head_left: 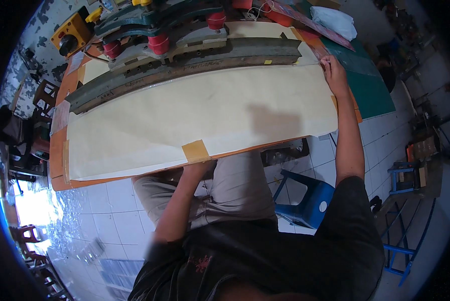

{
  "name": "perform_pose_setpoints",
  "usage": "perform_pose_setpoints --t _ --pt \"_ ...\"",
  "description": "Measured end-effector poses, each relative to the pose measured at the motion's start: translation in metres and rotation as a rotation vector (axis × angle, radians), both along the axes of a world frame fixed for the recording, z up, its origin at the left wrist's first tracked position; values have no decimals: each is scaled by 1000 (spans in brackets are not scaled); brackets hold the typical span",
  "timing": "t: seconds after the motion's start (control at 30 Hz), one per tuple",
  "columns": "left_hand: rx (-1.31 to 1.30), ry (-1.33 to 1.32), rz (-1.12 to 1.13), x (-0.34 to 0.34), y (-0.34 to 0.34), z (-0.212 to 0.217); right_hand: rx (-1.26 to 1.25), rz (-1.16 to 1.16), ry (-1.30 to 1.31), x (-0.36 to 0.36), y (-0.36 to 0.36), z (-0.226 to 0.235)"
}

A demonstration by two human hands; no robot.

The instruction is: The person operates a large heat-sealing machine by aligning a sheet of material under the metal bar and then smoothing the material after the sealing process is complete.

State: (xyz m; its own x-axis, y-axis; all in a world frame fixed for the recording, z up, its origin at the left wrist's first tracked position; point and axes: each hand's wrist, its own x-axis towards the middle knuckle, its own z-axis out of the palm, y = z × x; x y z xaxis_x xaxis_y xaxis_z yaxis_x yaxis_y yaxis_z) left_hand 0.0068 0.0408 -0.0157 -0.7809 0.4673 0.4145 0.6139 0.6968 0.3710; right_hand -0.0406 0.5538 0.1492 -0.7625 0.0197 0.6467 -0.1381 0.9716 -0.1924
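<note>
Cream and broad, the sheet [200, 105] lies on the worktop [57, 160], left of the right grip [334, 74] and beyond the left grip [195, 171]. The right grip sits at the sheet's far right corner, fingers curled — whether they pinch it I cannot tell. The left grip reaches under the near edge, just below a tan tape patch [196, 150] (its fingers are hidden, so its state cannot be told). The step in hand looks like lining the sheet up with the metal bar [184, 64] — which would call for a steady right grip next.
</note>
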Motion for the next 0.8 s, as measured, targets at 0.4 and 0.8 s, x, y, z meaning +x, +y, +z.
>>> perform_pose_setpoints --t 0.4,0.8 --pt "66 83 -24 0 -1 -8 -116 55 -3 5 -9 5" --pt "-42 -97 19 0 -4 -16 20 -18 12 2 -3 4"
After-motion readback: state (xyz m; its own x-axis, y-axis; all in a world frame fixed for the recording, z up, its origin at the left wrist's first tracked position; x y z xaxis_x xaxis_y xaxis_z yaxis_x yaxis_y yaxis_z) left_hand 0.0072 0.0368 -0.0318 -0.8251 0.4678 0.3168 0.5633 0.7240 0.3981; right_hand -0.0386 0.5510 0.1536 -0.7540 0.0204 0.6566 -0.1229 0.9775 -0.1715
